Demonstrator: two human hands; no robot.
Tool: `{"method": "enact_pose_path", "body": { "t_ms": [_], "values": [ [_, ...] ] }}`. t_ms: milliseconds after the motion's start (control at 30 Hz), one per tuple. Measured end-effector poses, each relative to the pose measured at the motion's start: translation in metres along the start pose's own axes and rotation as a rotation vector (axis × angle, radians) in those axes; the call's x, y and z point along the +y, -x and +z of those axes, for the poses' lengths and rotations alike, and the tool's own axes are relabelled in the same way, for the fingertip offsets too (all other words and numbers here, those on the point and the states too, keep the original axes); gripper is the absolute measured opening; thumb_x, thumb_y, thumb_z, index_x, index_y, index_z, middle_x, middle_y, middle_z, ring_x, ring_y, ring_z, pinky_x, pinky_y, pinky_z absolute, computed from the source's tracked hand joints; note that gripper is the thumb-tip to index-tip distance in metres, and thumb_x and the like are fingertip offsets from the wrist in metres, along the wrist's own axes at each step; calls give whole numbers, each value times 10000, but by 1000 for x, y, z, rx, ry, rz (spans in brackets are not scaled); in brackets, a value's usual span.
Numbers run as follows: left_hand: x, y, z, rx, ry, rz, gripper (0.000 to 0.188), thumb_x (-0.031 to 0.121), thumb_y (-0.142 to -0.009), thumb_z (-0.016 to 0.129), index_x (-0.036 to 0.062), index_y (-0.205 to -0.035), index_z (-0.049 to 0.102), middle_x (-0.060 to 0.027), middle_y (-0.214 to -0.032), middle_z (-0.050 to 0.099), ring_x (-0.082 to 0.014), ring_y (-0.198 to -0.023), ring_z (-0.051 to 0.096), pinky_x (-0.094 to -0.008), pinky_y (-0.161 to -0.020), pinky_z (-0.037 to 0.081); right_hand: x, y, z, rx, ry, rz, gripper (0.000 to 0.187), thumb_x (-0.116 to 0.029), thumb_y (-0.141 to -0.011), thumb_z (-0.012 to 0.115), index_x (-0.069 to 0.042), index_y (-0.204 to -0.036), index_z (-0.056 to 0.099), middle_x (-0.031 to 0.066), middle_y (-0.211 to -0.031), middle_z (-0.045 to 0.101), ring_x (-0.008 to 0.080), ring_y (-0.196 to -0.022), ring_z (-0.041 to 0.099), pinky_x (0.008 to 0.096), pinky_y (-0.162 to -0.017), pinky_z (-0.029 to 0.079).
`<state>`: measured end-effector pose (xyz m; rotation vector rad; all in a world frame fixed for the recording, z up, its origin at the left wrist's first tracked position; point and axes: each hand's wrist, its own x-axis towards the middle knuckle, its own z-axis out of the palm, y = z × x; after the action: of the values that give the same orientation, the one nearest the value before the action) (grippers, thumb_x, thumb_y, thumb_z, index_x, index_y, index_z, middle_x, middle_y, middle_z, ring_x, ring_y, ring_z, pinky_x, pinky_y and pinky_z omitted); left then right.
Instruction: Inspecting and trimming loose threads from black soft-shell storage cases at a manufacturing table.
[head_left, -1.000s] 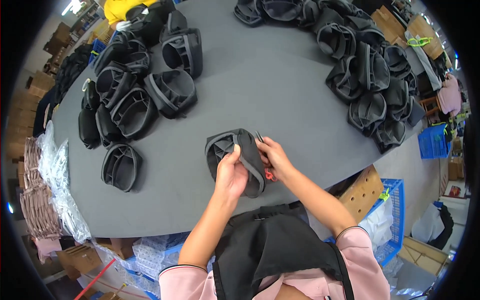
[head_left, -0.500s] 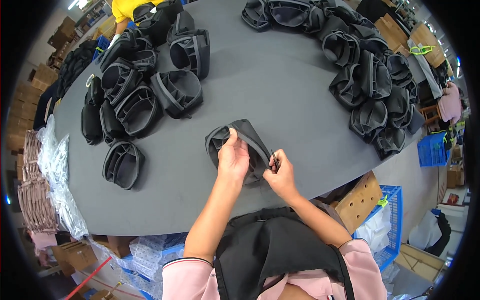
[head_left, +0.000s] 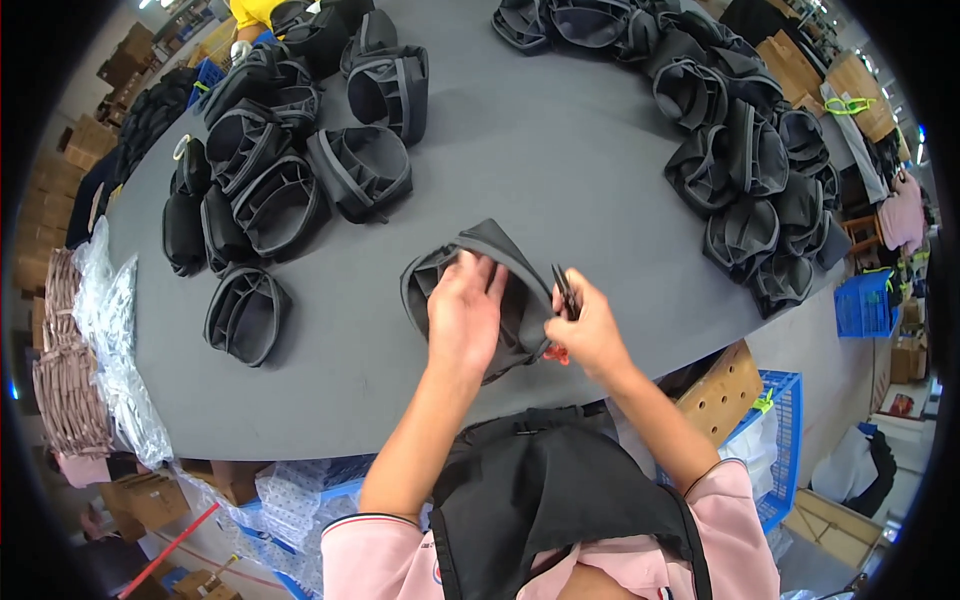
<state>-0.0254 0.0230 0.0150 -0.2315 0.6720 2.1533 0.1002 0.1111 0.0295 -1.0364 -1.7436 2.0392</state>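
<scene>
A dark grey and black zippered pouch [head_left: 530, 295] stands open in front of me near the table's front edge. My left hand [head_left: 465, 310] reaches into its mouth, palm up, with the fingers curled against the lining and the fingertips partly hidden. Beside the pouch's right rim, my right hand [head_left: 592, 325] is closed around small scissors [head_left: 568, 295]. Their dark blades stick up past the fingers, and a red-orange part shows below the hand.
Similar open pouches [head_left: 365, 170] cluster at the left of the grey table [head_left: 520, 140]; more pouches [head_left: 740, 230] line its right edge. One pouch [head_left: 247, 315] sits apart at left. A blue crate [head_left: 785, 440] stands beside the table. A person in yellow [head_left: 250, 12] is across it.
My left hand has shifted from pinching the pouch's rim to reaching inside its mouth. My right hand has moved slightly right, and the scissors' red-orange part has come into sight.
</scene>
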Motion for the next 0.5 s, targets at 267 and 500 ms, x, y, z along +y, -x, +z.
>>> {"method": "enact_pose_path", "body": {
  "t_ms": [267,500],
  "values": [
    [-2,-3,-64,-122,-810,-454,373,57,-881,489,-93,-1220,448,-130,-1191,523,-194,-1092,508,-320,-979,377,43,-29,-3,6,-295,81,156,-182,-879,583,-45,-846,516,-65,-580,389,8,-432,303,193,-388,232],
    [-4,-1,-46,-217,-1245,-376,566,326,-772,702,-73,-1133,528,-166,-1079,608,-231,-975,593,-328,-864,459,86,30,-8,140,-221,52,177,-121,-826,628,-32,-969,575,-86,-593,347,14,-509,319,187,-469,283]
  ]
}}
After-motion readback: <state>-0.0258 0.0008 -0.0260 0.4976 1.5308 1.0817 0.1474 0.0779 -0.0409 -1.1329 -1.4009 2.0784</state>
